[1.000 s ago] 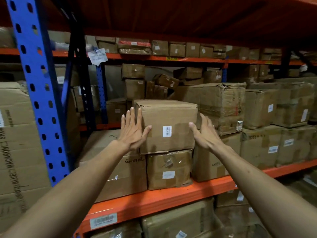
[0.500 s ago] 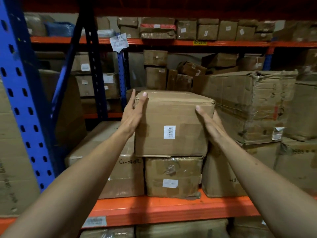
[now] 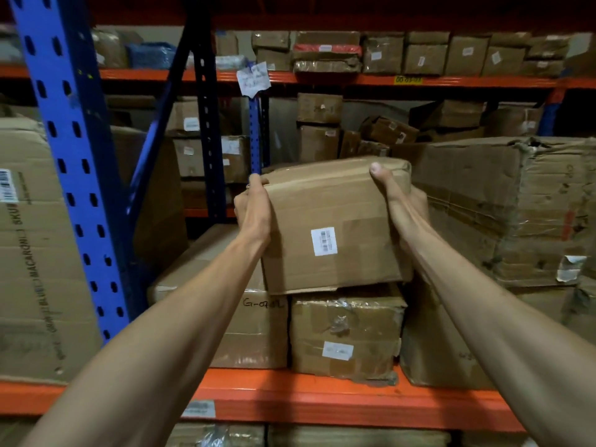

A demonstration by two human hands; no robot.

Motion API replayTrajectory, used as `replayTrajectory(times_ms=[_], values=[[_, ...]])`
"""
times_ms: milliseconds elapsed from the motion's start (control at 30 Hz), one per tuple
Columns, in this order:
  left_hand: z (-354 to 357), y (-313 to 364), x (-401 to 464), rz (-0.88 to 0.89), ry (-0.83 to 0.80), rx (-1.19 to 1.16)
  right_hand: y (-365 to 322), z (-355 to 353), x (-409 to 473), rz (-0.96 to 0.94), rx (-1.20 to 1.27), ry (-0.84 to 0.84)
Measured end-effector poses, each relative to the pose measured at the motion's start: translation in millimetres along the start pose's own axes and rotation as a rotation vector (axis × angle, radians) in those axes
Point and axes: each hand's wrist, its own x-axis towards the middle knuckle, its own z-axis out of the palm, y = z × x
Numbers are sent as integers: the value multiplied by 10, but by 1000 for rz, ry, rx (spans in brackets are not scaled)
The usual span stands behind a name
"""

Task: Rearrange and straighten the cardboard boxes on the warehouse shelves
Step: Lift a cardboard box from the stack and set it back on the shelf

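A brown cardboard box [image 3: 332,204] with a white barcode label is tilted toward me, its front bottom edge lifted above the taped box [image 3: 345,333] below it. My left hand [image 3: 253,208] grips its left side, thumb on the top corner. My right hand [image 3: 398,196] grips its right side, thumb on top; its fingers are hidden behind the box. To the left sits a wide low box [image 3: 245,330] marked "G-07". A large crumpled box [image 3: 503,204] stands on the right.
The orange shelf beam [image 3: 322,401] runs along the front edge. A blue perforated upright [image 3: 74,162] stands at the left, beside a big carton [image 3: 29,253]. Several smaller boxes fill the rear rack and the upper shelf [image 3: 354,80]. More boxes sit below the beam.
Both hands went from resting flat beside the labelled box to gripping its sides. The box has tipped toward me and lifted off the one beneath. The view moved closer.
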Motion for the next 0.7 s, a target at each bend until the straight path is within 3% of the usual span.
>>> replayTrajectory(times_ms=[233, 333, 433, 533, 600, 700], values=[[-574, -26, 121, -236, 171, -278, -868, 701, 98, -171, -353, -135], [-828, -3, 202, -256, 226, -174, -1106, 1064, 107, -234, -468, -181], [-1092, -44, 258, -119, 257, 186, -1257, 1437, 61, -314, -563, -203], [-1252, -74, 167, 256, 89, 494, -1361, 1824, -81, -423, -712, -269], [-1306, -29, 155, 409, -56, 489, -1407, 2074, -195, -492, -808, -321], [-1503, 21, 228, 417, -156, 472, -1439, 2437, -390, -598, -953, -427]])
